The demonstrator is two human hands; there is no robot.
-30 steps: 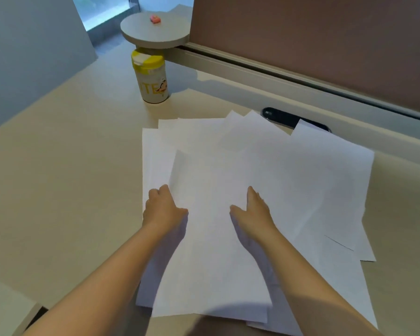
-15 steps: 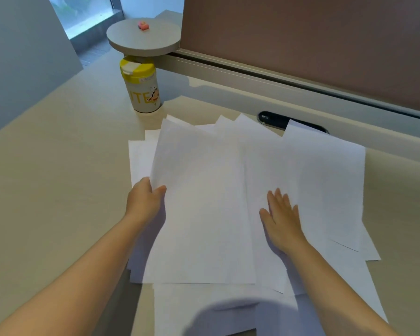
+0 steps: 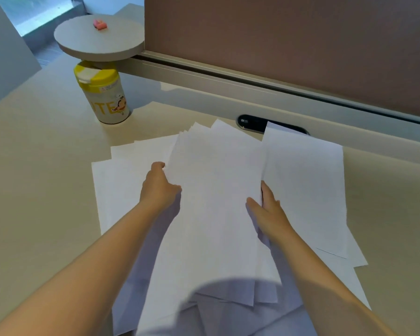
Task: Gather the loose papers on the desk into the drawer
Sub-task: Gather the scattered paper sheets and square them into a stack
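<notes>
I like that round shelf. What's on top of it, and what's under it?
On the round shelf sits one small pink thing, too blurry to name. Under its edge stands a yellow-lidded canister on the desk. The shelf hides part of the lid.

The left hand (image 3: 159,187) now grips the left edge of the middle papers (image 3: 216,202) rather than resting on top. The right hand (image 3: 268,209), flat on the sheets half a second ago, now pinches their right edge, drawing them into a narrower bundle.

The yellow-lidded canister (image 3: 106,96) shows large yellow letters "TE"; its smaller print is unreadable.
</notes>
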